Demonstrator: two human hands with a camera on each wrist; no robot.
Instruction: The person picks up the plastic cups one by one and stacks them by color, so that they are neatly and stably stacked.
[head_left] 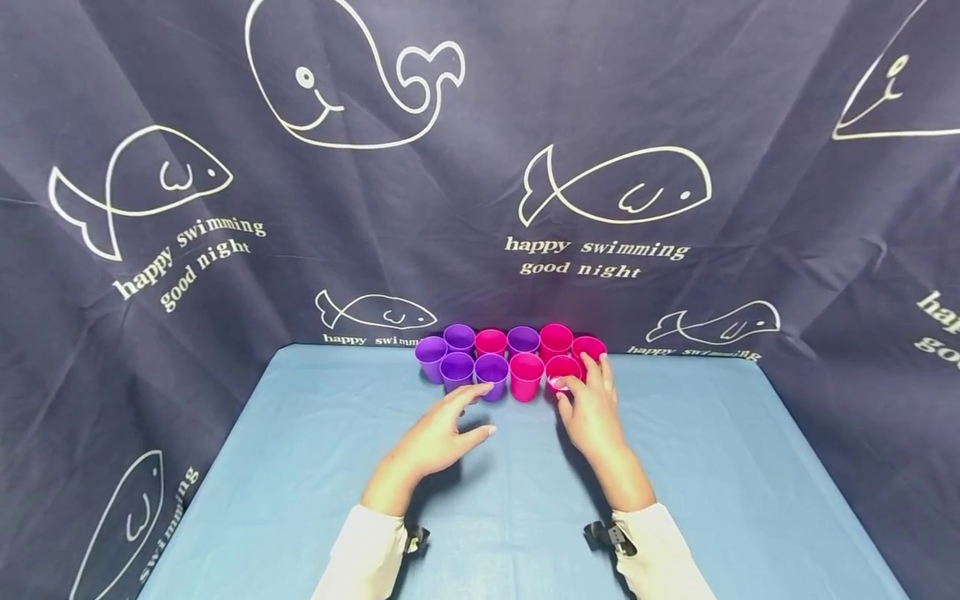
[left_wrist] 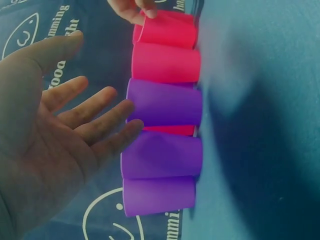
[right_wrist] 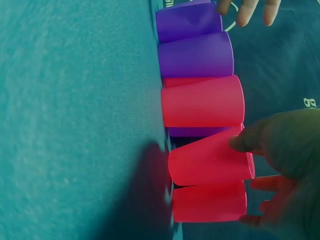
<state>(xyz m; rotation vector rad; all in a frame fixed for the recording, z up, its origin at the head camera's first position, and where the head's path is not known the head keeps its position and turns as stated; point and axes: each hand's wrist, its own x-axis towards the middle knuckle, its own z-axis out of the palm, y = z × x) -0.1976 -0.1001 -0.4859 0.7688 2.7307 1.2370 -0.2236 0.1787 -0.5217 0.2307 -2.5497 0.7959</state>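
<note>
Purple and pink cups stand mouth up in two rows at the table's far edge. My right hand point(head_left: 596, 417) pinches the rim of the front-right pink cup point(head_left: 562, 365), its thumb on the near side. This cup leans slightly in the right wrist view, beside another pink cup point(right_wrist: 210, 202). My left hand point(head_left: 435, 442) holds nothing. Its fingers stretch toward the front purple cup point(head_left: 491, 379), fingertips overlapping its rim in the left wrist view. Left of that cup is another purple cup point(head_left: 457, 373); to its right is an upright pink cup point(head_left: 527, 383).
Behind the front row stand more cups, among them a purple cup point(head_left: 522, 338) and a pink cup point(head_left: 556, 337). A blue cloth point(head_left: 510, 517) covers the table. Dark fabric point(head_left: 480, 208) with white fish drawings hangs close behind the cups and on both sides.
</note>
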